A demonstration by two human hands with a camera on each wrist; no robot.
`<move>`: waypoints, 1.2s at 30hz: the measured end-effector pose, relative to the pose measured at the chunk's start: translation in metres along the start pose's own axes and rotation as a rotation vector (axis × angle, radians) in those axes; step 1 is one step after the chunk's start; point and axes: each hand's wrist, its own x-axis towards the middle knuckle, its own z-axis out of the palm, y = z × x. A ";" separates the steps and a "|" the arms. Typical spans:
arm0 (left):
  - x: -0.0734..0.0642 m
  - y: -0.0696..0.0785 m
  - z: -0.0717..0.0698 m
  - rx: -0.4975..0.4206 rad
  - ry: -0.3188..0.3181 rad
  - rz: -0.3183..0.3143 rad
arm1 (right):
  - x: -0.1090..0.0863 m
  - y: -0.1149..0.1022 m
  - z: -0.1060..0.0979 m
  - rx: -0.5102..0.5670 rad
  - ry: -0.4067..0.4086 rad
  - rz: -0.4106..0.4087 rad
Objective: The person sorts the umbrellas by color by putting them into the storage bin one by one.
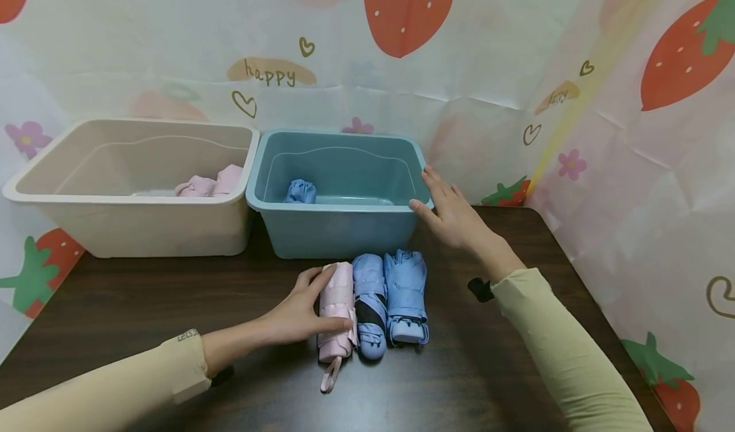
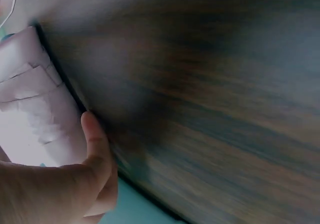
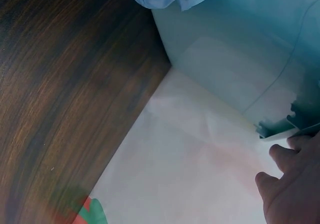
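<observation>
Pinching the pink folded umbrella (image 1: 339, 297) between thumb and fingers of the left hand (image 1: 295, 314). Best to grip squarely, without nudging the blue folded umbrella (image 1: 369, 279) right of the thumb. With the right hand (image 1: 453, 218) at the teal bin (image 1: 339, 233), thumb spread from fingers. Beneath both, dark wood-grain tabletop (image 1: 476, 368); beyond the fingertips, strawberry-print wall sheet (image 1: 488, 43).

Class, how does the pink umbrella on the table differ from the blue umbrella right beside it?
The pink umbrella is plain pale pink; the blue umbrella carries a black patch.
The left hand grips the pink umbrella, while neither hand grips the blue umbrella.
A loop trails from the pink umbrella; none shows on the blue umbrella.
Both lie folded on the table.
</observation>
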 end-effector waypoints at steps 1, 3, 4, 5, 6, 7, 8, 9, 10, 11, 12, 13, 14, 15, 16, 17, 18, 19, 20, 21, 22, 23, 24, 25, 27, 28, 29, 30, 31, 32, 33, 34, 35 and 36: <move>0.002 0.000 0.002 0.002 0.001 -0.007 | 0.000 0.000 0.000 -0.001 0.000 0.001; 0.005 0.002 0.005 0.002 0.009 -0.021 | 0.000 0.000 0.000 -0.002 0.000 0.004; 0.007 0.003 0.006 0.001 0.014 -0.032 | -0.001 0.000 0.000 -0.002 0.001 0.004; 0.008 0.004 0.008 0.002 0.021 -0.039 | -0.001 0.000 0.000 -0.004 0.001 0.005; 0.009 0.006 0.009 0.001 0.025 -0.044 | -0.001 0.000 0.000 -0.005 0.003 0.006; 0.009 0.007 0.009 -0.008 0.031 -0.051 | 0.000 0.000 0.000 -0.007 0.003 0.005; 0.010 0.009 0.009 -0.015 0.038 -0.056 | 0.000 0.000 0.000 -0.007 0.003 0.005; 0.010 0.010 0.010 -0.021 0.047 -0.059 | 0.000 -0.001 0.000 -0.008 0.003 0.004; 0.010 0.011 0.010 -0.029 0.055 -0.059 | 0.000 -0.001 0.000 -0.007 0.004 0.002; 0.010 0.012 0.010 -0.033 0.065 -0.058 | 0.001 -0.001 0.000 -0.008 0.004 0.001; 0.010 0.013 0.011 -0.039 0.075 -0.055 | 0.001 -0.001 0.000 -0.008 0.004 0.000; 0.010 0.014 0.011 -0.043 0.086 -0.052 | 0.001 0.000 0.000 -0.008 0.004 -0.002; 0.010 0.014 0.011 -0.039 0.100 -0.045 | 0.001 -0.001 0.000 -0.006 0.003 -0.003; 0.010 0.014 0.012 -0.039 0.112 -0.040 | 0.001 0.000 0.000 -0.005 0.002 -0.004; 0.010 0.015 0.012 -0.037 0.123 -0.033 | 0.001 0.000 0.000 -0.004 0.001 -0.005; 0.009 0.015 0.012 -0.034 0.135 -0.026 | 0.001 0.000 0.001 -0.004 0.000 -0.006; 0.009 0.015 0.013 -0.033 0.144 -0.016 | 0.001 0.001 0.001 -0.002 -0.001 -0.007; 0.009 0.015 0.013 -0.031 0.153 -0.007 | 0.001 0.001 0.001 -0.003 -0.002 -0.008; 0.008 0.015 0.013 -0.029 0.162 0.004 | 0.001 0.001 0.001 -0.001 -0.002 -0.008; 0.008 0.015 0.014 -0.032 0.166 0.012 | 0.001 0.001 0.001 -0.001 -0.001 -0.007; 0.007 0.015 0.014 -0.031 0.171 0.023 | 0.001 0.002 0.001 0.000 -0.001 -0.007; 0.006 0.014 0.014 -0.032 0.174 0.034 | 0.001 0.002 0.001 0.000 0.001 -0.007; 0.004 0.014 0.014 -0.033 0.176 0.042 | 0.000 0.002 0.002 0.000 0.002 -0.007; 0.003 0.013 0.014 -0.036 0.177 0.051 | 0.000 0.002 0.002 0.002 0.003 -0.006; 0.000 0.012 0.014 -0.047 0.174 0.067 | 0.000 0.002 0.002 0.005 0.003 -0.010; -0.002 0.012 0.013 -0.054 0.173 0.076 | 0.000 0.002 0.002 0.005 0.003 -0.011; -0.004 0.012 0.013 -0.065 0.170 0.086 | 0.000 0.002 0.002 0.004 0.002 -0.011; -0.006 0.012 0.012 -0.077 0.169 0.095 | 0.000 0.002 0.002 0.003 0.001 -0.010; -0.008 0.012 0.012 -0.088 0.168 0.105 | 0.000 0.002 0.002 0.005 0.000 -0.009; -0.010 0.013 0.011 -0.100 0.171 0.114 | 0.000 0.002 0.002 0.003 -0.001 -0.009; -0.012 0.013 0.010 -0.111 0.176 0.120 | 0.000 0.002 0.002 0.005 -0.002 -0.008; -0.014 0.014 0.009 -0.122 0.180 0.126 | 0.000 0.002 0.002 0.005 -0.003 -0.007; -0.016 0.015 0.007 -0.133 0.186 0.135 | 0.000 0.002 0.002 0.006 -0.003 -0.007; -0.017 0.016 0.005 -0.143 0.193 0.141 | 0.000 0.002 0.001 0.008 -0.002 -0.010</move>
